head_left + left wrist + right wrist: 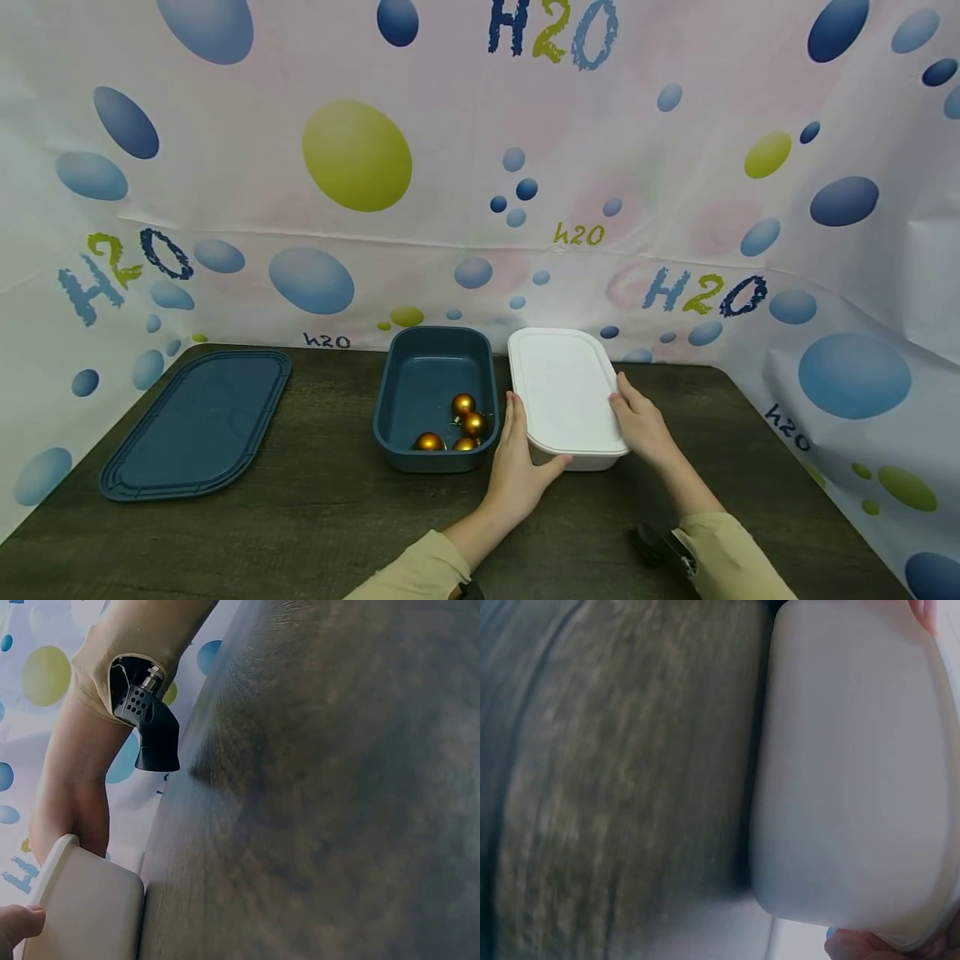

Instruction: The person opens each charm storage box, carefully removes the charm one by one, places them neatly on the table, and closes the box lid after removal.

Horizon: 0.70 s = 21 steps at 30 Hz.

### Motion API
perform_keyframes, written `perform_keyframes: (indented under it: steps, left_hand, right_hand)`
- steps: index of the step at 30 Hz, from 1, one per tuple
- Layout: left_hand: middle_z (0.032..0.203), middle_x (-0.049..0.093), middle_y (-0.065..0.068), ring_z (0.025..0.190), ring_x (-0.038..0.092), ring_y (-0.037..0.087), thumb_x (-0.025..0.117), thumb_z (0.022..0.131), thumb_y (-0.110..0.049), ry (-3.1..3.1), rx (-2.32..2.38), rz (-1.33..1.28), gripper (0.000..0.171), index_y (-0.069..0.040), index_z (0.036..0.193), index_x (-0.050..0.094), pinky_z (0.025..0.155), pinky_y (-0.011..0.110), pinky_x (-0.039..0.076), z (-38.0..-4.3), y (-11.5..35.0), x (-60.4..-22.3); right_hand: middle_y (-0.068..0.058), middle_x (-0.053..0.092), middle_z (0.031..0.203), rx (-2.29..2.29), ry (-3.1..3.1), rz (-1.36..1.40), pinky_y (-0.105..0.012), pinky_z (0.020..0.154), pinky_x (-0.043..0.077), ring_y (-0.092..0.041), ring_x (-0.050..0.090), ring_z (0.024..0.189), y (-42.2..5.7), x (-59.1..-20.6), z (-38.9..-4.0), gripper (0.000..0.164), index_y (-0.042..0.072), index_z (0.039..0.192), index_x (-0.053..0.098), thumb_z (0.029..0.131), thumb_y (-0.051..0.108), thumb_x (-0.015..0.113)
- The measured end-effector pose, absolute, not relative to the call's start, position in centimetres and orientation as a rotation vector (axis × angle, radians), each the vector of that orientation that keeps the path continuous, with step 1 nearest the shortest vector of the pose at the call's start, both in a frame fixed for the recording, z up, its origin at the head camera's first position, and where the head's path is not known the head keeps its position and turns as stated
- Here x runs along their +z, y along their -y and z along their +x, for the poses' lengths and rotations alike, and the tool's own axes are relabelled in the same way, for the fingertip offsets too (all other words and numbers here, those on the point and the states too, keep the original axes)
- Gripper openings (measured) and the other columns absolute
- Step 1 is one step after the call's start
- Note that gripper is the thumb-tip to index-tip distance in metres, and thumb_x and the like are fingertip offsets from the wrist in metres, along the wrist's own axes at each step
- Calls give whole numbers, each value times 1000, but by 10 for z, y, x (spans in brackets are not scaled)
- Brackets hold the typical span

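My sleeves (420,568) are pale beige. I see a white box (591,462) with a white lid (570,390), a dark teal-blue tub (435,462), shiny gold balls (428,442), a matching blue tray (202,425), a dark brown grainy table (315,525), and a whitish sheet (450,117) dotted blue and lime.

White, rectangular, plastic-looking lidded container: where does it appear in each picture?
Head: the white container, right of centre, between left hand and right hand.
Left wrist: the container, lower left corner, partly cut off.
Right wrist: the container, filling most of the right half.
Shared landmark: the dark wood-look tabletop.
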<state>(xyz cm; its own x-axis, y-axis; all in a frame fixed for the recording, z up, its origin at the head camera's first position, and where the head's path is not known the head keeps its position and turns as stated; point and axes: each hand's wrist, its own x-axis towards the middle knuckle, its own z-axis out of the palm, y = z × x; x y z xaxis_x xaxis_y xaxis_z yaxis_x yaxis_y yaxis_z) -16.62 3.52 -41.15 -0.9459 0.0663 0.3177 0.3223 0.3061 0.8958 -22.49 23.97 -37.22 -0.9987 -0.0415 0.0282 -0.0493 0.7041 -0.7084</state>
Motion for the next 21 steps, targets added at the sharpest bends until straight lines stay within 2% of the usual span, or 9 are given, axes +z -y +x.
perform_keyframes:
  steps: [13,21]
  left_hand:
    - [157,11,19,141,19,33,81,78,-28,2356,-1684,-334,104,6,150,14,109,49,27,-165,-33,-407]
    - [158,6,14,142,16,29,81,78,-26,2367,-1688,-326,105,2,151,11,109,47,26,-161,-32,-400]
  right_hand:
    - [-23,15,154,1211,2866,80,-52,112,14,-39,15,140,-239,-368,-224,53,-2,150,15,105,19,33]
    - [-22,15,154,1185,2845,70,-54,111,15,-39,15,140,-237,-361,-223,54,2,152,12,105,21,32]
